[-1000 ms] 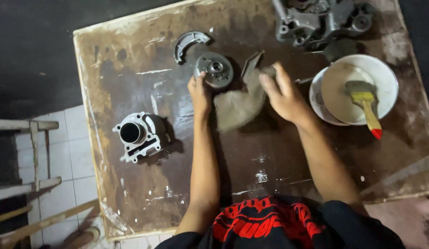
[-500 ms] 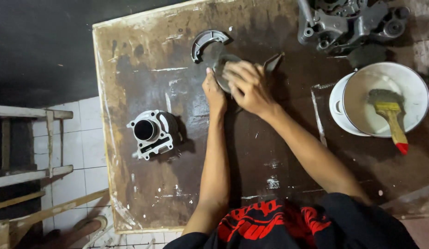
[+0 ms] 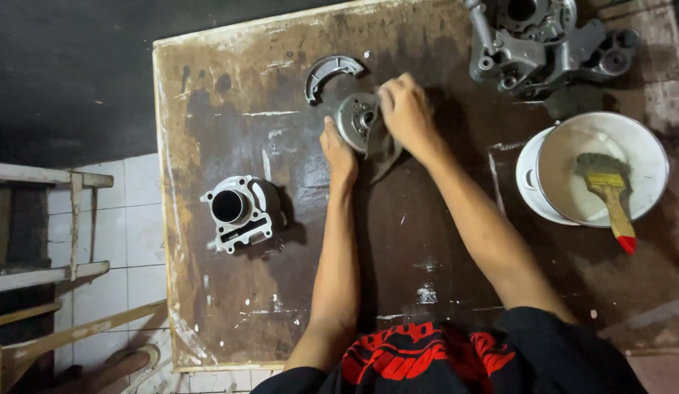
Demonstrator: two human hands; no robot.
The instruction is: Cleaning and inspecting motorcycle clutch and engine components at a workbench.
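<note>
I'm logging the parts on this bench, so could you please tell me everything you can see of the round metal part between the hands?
The round metal part is a grey, disc-shaped piece with a raised hub and a dark centre hole, dull like cast metal. It lies flat near the far edge of the stained brown table, just below a curved grey shoe. The left hand touches its near-left rim; the right hand covers its right side, pressing a dark rag on it.

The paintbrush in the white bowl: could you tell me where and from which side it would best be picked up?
Probably by the paintbrush handle's red-tipped end, which overhangs the bowl rim nearest the person; come from there, since the bristles lie inside the bowl.
</note>
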